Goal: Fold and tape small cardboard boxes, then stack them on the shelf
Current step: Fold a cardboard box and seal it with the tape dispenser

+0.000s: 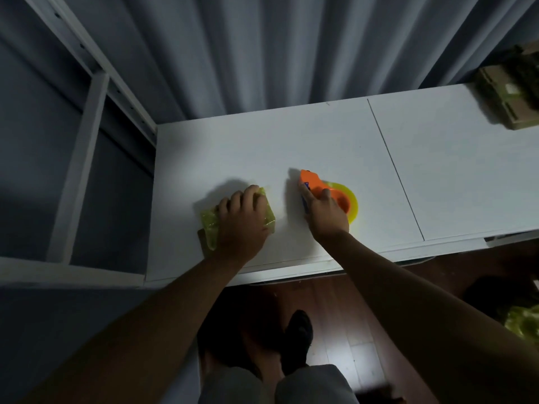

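Observation:
A small cardboard box point(209, 228) wrapped in yellow-green tape lies on the white table point(320, 135). My left hand point(243, 220) lies on top of it with fingers curled over its far edge, gripping it. To its right stands an orange tape dispenser point(313, 183) with a roll of yellow tape point(351, 204). My right hand point(326, 211) holds the dispenser from behind, fingers wrapped around its body. Most of the box is hidden under my left hand.
A white metal shelf frame point(87, 147) stands to the left of the table. Cardboard boxes point(507, 94) sit at the table's far right corner. A grey curtain hangs behind. More yellow-taped material point(522, 322) lies low on the right, above the wooden floor.

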